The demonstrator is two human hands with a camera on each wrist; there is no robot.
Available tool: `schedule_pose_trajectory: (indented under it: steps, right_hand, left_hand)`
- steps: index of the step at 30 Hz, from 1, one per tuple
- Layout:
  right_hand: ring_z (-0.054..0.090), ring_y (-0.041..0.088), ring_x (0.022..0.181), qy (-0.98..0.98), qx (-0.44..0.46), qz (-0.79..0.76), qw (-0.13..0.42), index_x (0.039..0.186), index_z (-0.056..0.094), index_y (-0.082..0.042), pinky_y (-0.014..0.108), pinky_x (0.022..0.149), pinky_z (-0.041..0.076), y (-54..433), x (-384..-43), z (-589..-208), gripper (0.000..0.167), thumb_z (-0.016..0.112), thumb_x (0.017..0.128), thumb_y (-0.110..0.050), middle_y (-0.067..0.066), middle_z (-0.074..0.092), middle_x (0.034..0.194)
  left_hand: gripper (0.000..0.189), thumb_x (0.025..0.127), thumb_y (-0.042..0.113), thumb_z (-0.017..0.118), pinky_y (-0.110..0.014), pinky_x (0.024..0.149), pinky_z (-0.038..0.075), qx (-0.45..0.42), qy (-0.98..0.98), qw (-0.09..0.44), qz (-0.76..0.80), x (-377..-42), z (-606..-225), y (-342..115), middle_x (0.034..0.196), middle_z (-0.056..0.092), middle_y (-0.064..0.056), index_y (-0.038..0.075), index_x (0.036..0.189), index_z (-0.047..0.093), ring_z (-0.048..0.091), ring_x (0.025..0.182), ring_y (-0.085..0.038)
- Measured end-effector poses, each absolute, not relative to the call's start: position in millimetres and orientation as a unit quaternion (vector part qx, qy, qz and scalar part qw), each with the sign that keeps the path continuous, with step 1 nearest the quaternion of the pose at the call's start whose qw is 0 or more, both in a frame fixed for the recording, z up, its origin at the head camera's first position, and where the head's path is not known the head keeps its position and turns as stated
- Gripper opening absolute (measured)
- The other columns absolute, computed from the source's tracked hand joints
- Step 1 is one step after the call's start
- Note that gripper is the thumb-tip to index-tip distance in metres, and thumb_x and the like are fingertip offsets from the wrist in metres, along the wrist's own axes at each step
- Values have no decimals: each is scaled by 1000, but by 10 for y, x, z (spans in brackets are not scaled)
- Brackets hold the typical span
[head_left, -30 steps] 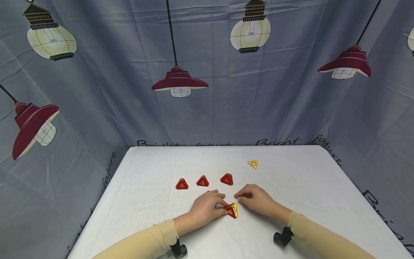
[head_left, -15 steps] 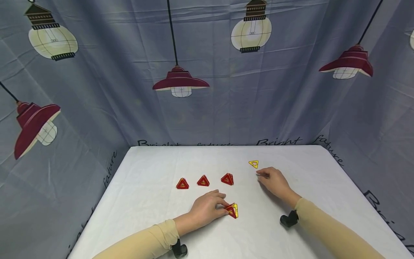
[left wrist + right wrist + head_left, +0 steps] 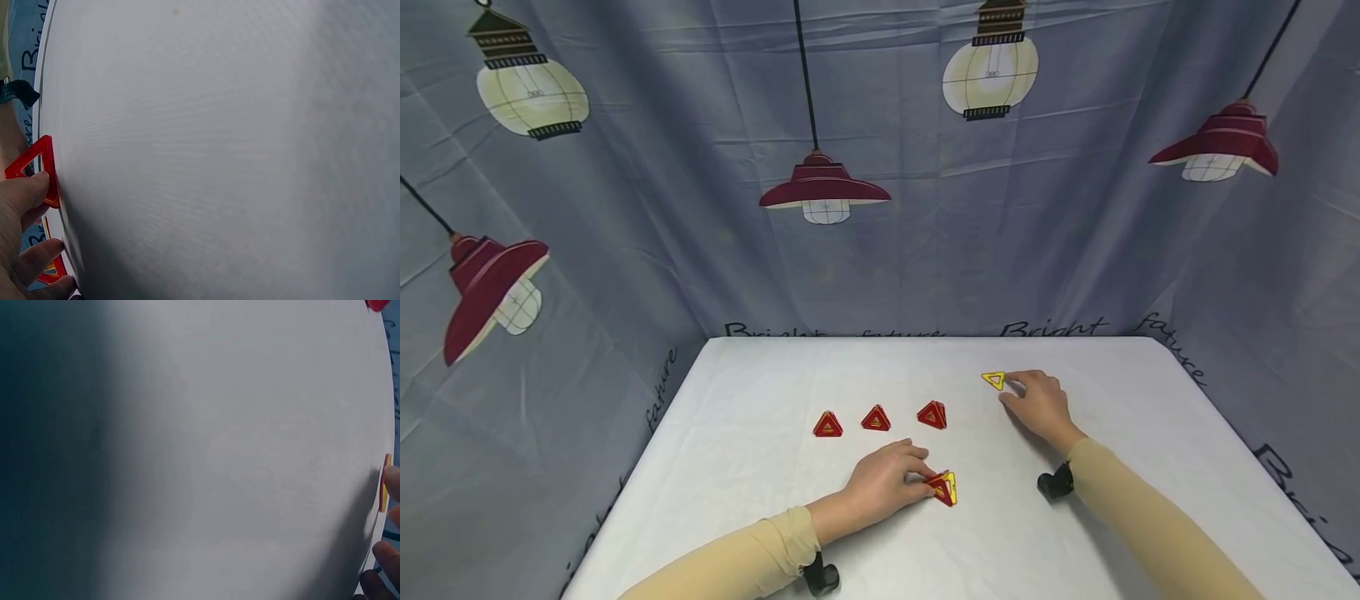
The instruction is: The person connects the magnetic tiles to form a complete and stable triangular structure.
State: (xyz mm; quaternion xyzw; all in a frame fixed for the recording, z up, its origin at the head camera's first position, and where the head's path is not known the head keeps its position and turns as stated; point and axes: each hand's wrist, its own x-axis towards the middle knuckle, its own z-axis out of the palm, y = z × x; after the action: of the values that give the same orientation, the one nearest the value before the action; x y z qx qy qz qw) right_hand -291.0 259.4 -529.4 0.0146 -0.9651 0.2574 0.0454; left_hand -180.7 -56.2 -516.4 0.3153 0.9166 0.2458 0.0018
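Observation:
My left hand (image 3: 887, 479) pinches a small cluster of red and yellow triangular tiles (image 3: 947, 492), in front of the table's middle. In the left wrist view the thumb lies against a red triangular frame (image 3: 45, 159) that stands on edge. Farther right and back, my right hand (image 3: 1037, 404) reaches a flat yellow triangular tile (image 3: 993, 381) with an open centre. Its index fingertip is right at the tile's right corner, with the thumb spread apart just below. The right wrist view catches only a thin red and yellow edge of a tile (image 3: 385, 484) beside the fingertips.
Three small red pyramids, a left one (image 3: 828, 425), a middle one (image 3: 876, 418) and a right one (image 3: 932, 414), stand in a row beyond the left hand. The white table (image 3: 760, 375) ends at a grey-blue curtain (image 3: 880, 275) printed with lamps.
My right hand has moved from beside the tile cluster to the back right, up to the yellow tile. The left hand keeps its grip in place. The head view has shifted slightly.

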Motion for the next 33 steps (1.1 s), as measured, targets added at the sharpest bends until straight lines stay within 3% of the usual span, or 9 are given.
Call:
schedule_pose_trajectory:
  steps: [24,33]
  right_hand:
    - [44,47,128,-971,30,230,58,136,64,-2,67,100,35,2547,-3078,-5302,43,63,101,-26,25,53,141]
    - [47,46,124,-978,47,200,32,134,66,-3,68,96,40,2549,-3121,-5262,40,65,99,-21,24,56,137]
  left_hand:
    - [19,90,30,79,-37,107,46,314,919,-1,239,-1809,-5143,-533,131,68,4,26,108,82,56,133,-25]
    - [19,90,31,79,-38,107,46,310,920,8,241,-1811,-5135,-535,131,68,4,26,108,82,55,134,-25]
